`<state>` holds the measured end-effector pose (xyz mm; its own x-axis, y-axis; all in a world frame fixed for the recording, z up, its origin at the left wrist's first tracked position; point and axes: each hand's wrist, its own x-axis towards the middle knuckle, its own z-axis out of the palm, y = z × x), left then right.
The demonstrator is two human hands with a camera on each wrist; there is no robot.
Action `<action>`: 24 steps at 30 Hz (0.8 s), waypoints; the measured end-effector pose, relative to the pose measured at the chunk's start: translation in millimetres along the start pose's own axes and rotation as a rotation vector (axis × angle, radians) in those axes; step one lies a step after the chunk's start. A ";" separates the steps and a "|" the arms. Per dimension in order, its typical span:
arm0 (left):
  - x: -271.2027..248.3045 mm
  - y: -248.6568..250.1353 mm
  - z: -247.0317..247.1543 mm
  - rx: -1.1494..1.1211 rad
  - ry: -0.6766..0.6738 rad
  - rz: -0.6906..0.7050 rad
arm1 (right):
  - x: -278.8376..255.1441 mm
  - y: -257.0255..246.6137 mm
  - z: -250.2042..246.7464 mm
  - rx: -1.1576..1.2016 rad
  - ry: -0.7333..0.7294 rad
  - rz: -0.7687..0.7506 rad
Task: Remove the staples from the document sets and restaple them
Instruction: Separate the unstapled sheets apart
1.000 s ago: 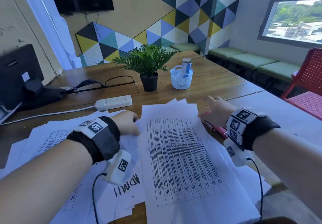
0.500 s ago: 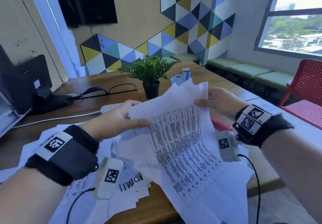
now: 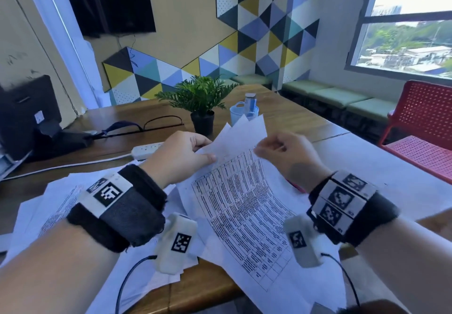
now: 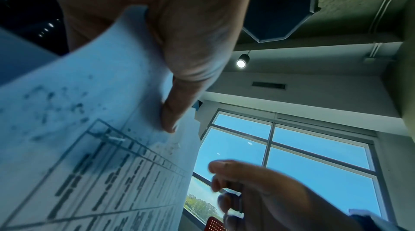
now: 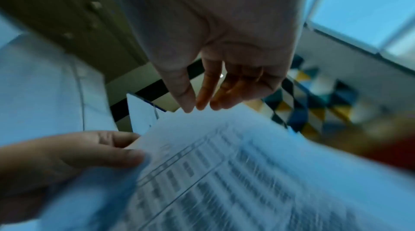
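Note:
A stapled document set [image 3: 244, 203] printed with a table is lifted off the wooden table [image 3: 203, 286], its lower end still trailing on the other papers. My left hand [image 3: 208, 153] grips its top left corner, thumb on top. In the left wrist view the thumb [image 4: 170, 119] presses the sheet [image 4: 89, 128] just above a small staple [image 4: 116, 139]. My right hand [image 3: 259, 151] hovers at the top edge with thumb and fingertips drawn together [image 5: 195, 107]. The left wrist view shows a gap between that hand [image 4: 247, 190] and the paper's edge.
Loose sheets [image 3: 61, 203] cover the table's left side. A pink item [image 3: 297, 187] lies under my right wrist. Further back stand a power strip [image 3: 146, 150], a potted plant [image 3: 200, 103] and a white basket [image 3: 241, 115]. A red chair [image 3: 425, 130] is at the right.
Both hands lifted the document set off the table. The right hand then let go of the top right corner and moved left towards the stapled corner, fingers pinched together.

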<state>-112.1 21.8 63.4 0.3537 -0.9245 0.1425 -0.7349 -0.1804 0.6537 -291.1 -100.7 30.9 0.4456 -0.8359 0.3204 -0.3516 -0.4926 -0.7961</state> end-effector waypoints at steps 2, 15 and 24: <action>-4.4 -0.4 3.3 -0.015 0.014 0.018 | -10.9 1.0 10.0 0.067 -0.148 0.104; -18.6 -1.4 19.8 -0.081 -0.007 0.125 | -21.3 -12.2 32.8 0.475 -0.233 0.436; -11.9 0.0 19.8 0.014 0.107 0.087 | -19.2 -14.9 37.8 0.180 -0.101 0.115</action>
<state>-127.8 26.1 47.0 0.3475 -0.8959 0.2768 -0.7731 -0.1067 0.6252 -263.3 -68.1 17.2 0.4947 -0.8510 0.1764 -0.2566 -0.3369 -0.9059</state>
